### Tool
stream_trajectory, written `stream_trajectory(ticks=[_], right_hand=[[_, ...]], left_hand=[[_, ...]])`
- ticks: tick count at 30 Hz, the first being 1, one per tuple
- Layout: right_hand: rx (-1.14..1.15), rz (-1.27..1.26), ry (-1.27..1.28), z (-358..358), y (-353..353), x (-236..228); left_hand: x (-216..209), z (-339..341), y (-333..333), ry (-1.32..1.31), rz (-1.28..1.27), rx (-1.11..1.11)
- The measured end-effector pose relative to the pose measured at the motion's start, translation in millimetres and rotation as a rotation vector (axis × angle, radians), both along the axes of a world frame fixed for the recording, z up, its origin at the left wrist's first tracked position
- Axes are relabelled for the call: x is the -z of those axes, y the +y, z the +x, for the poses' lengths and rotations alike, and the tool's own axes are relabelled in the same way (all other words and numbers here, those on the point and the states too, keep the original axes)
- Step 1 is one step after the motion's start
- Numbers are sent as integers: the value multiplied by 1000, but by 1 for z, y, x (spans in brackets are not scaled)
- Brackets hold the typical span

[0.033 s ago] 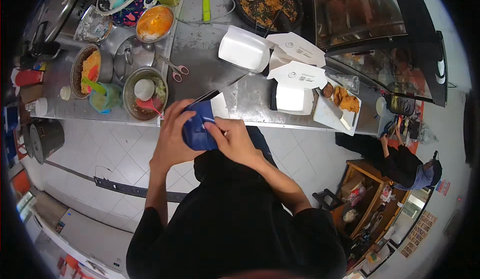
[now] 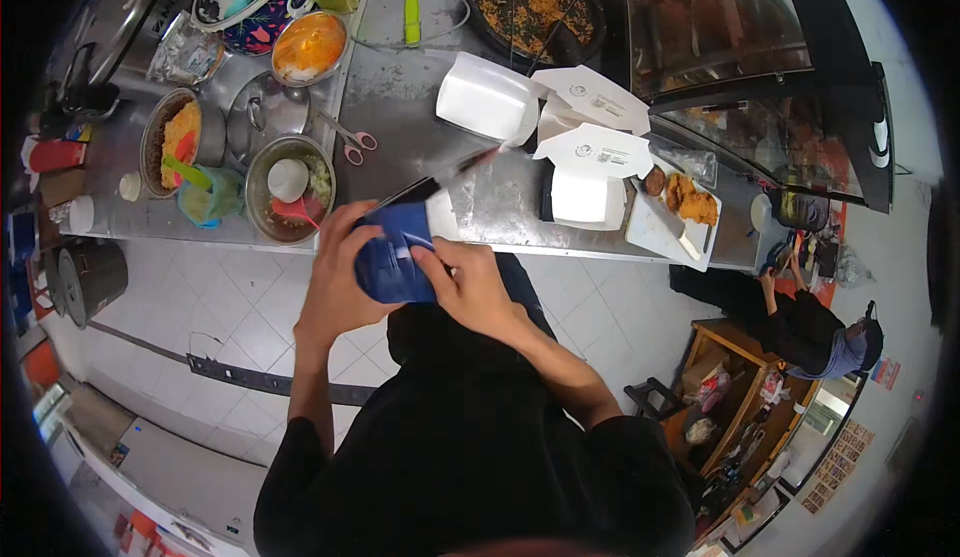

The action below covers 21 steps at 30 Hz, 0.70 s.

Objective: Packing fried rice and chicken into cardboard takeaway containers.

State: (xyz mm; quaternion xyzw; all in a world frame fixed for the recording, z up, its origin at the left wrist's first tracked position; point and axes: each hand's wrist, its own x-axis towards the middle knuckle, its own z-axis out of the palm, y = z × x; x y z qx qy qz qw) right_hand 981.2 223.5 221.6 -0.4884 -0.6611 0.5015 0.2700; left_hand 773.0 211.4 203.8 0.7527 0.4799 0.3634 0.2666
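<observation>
From my remote seat I see the left hand (image 2: pixel 335 277) and right hand (image 2: pixel 482 285), fingers half curled, gripping a blue carton (image 2: pixel 395 262) between them by the steel counter (image 2: pixel 395 107), open white boxes (image 2: pixel 488 97) beyond.

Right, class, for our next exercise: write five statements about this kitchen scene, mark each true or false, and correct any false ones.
1. The left hand and right hand both hold the blue carton. True.
2. The scissors lie to the right of the open white cartons. False: they lie to the left of them.
3. Brown fried food lies on the white board. True.
4. The slim bright green tool is inside a metal bowl. False: it lies on the counter.
5. The board is to the left of the scissors. False: it is well to their right.
</observation>
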Motion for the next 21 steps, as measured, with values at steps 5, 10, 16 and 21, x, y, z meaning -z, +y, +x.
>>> stream_trajectory(ticks=[5,10,16,21], right_hand=[[210,104,-78,10,3,-15],[106,199,-481,6,35,119],[190,0,-546,15,49,164],[-127,-70,215,-14,-12,12]], left_hand=[[-1,-52,-23,137,-75,-352],[-7,-51,-32,196,-40,-467],[-5,-36,-40,258,-1,-382],[-14,-12,-53,256,1,-285]])
